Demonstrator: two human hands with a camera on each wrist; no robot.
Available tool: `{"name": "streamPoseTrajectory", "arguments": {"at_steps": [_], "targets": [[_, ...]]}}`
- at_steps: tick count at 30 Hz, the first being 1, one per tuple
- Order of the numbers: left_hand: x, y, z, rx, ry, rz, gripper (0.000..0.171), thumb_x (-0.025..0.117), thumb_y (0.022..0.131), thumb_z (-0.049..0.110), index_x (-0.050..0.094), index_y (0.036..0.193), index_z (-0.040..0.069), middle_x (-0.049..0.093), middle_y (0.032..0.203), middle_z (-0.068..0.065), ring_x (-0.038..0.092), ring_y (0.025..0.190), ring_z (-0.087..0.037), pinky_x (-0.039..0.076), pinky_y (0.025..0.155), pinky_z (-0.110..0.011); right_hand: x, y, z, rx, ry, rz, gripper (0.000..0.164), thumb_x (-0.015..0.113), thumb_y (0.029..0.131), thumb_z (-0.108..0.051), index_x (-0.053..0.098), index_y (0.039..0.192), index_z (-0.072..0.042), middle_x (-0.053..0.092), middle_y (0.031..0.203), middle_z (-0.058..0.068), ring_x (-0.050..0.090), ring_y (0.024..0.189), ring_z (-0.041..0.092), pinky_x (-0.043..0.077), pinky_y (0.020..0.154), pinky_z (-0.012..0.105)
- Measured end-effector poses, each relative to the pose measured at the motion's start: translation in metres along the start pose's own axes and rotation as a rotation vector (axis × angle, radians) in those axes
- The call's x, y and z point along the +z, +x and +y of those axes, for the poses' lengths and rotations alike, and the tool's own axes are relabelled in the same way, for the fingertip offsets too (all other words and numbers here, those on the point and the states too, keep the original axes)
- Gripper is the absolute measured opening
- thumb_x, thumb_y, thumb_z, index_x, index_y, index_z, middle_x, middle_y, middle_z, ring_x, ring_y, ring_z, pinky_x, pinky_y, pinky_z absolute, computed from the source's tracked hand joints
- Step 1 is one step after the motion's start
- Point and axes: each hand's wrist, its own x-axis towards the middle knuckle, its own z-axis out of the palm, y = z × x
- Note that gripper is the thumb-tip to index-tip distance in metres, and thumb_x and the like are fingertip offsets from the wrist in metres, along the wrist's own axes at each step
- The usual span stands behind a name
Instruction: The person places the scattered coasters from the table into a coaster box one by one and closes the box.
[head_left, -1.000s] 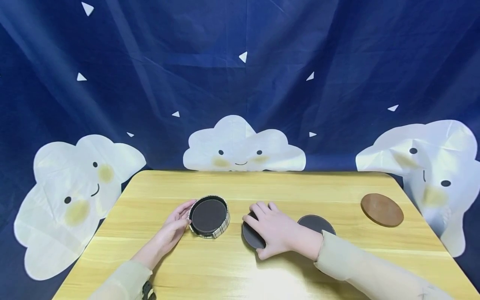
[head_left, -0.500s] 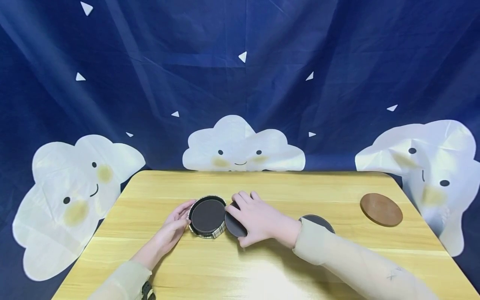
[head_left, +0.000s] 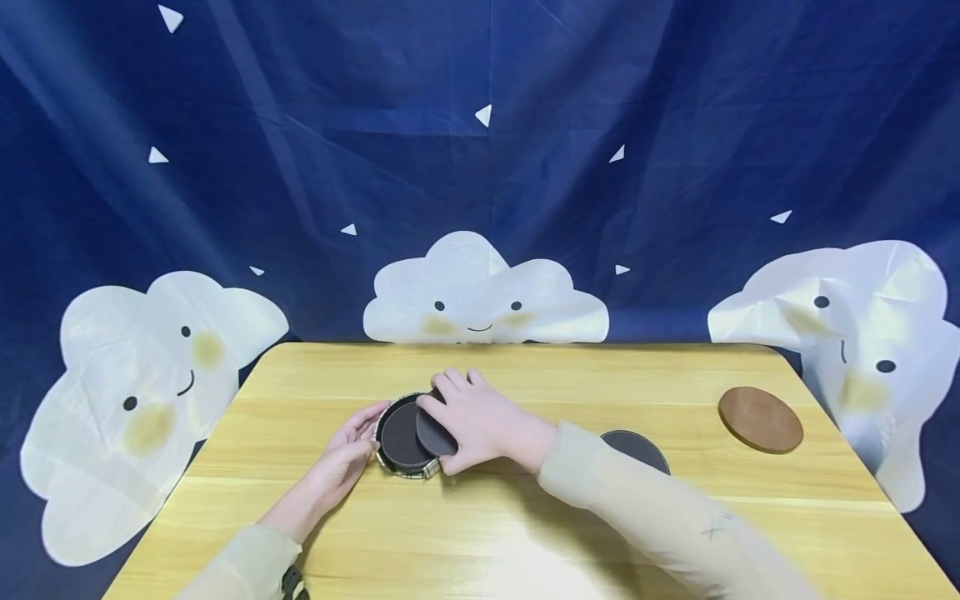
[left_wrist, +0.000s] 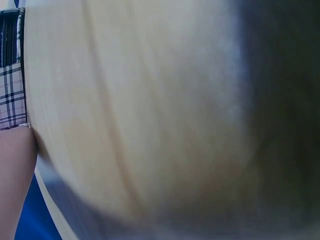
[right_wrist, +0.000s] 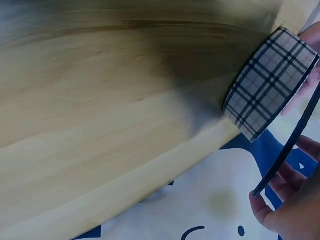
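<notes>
A round coaster holder (head_left: 432,469) with plaid sides and a dark inside stands on the table, left of the middle. My left hand (head_left: 341,462) holds its left side, thumb in front and fingers behind. My right hand (head_left: 483,425) grips a round black coaster (head_left: 432,435) by its edge. In the head view the coaster covers the right part of the holder's opening. The right wrist view shows the coaster (right_wrist: 287,150) edge-on, above the plaid holder (right_wrist: 272,82) and apart from it. In the left wrist view, only part of the plaid wall (left_wrist: 11,95) shows at the left edge.
Another black coaster (head_left: 637,448) lies on the table, partly hidden by the right sleeve (head_left: 592,475). Farther right is a brown round coaster (head_left: 761,419). Behind the wooden table (head_left: 525,375) hangs a dark blue curtain (head_left: 420,167) with white clouds.
My right hand has moved left with the black coaster, from the table beside the holder to over the holder's right part. The left hand and the holder have stayed in place.
</notes>
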Motion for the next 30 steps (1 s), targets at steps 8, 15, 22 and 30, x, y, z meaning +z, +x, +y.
{"name": "streamPoseTrajectory", "arguments": {"at_steps": [8,15,22,30], "targets": [[0.001,0.001,0.000,-0.004,-0.015,0.005,0.079,0.043,0.088,-0.014,0.014,0.162,-0.015,0.056,0.140,0.021,0.054,0.129,0.011,0.043,0.110,-0.008,0.006,0.022,-0.010,0.000,-0.010,0.009,0.093,0.074,0.068,-0.074,0.053,0.144,-0.024,0.053,0.132,0.004,0.048,0.119,0.020,0.044,0.091,0.036],[-0.001,0.001,0.000,0.000,-0.008,-0.014,0.078,0.043,0.089,-0.014,0.015,0.162,-0.015,0.055,0.140,0.021,0.054,0.130,0.010,0.043,0.111,-0.009,0.006,0.037,-0.019,0.009,-0.034,-0.027,0.086,0.071,0.072,-0.074,0.054,0.142,-0.026,0.054,0.132,0.003,0.048,0.120,0.019,0.044,0.092,0.035],[-0.002,0.001,-0.001,0.015,-0.010,-0.007,0.069,0.043,0.088,-0.014,0.034,0.155,0.000,0.060,0.137,0.022,0.055,0.129,0.009,0.044,0.111,-0.010,0.010,0.047,-0.030,-0.003,-0.046,-0.051,0.086,0.071,0.073,-0.073,0.052,0.142,-0.027,0.053,0.133,0.003,0.048,0.121,0.019,0.044,0.093,0.035],[-0.002,0.001,-0.003,0.030,-0.017,-0.016,0.065,0.044,0.087,-0.014,0.039,0.150,0.004,0.060,0.138,0.021,0.056,0.129,0.008,0.044,0.111,-0.010,0.017,0.052,-0.033,0.021,-0.049,-0.058,0.086,0.070,0.073,-0.076,0.053,0.141,-0.027,0.054,0.134,0.004,0.048,0.120,0.019,0.044,0.094,0.036]]}}
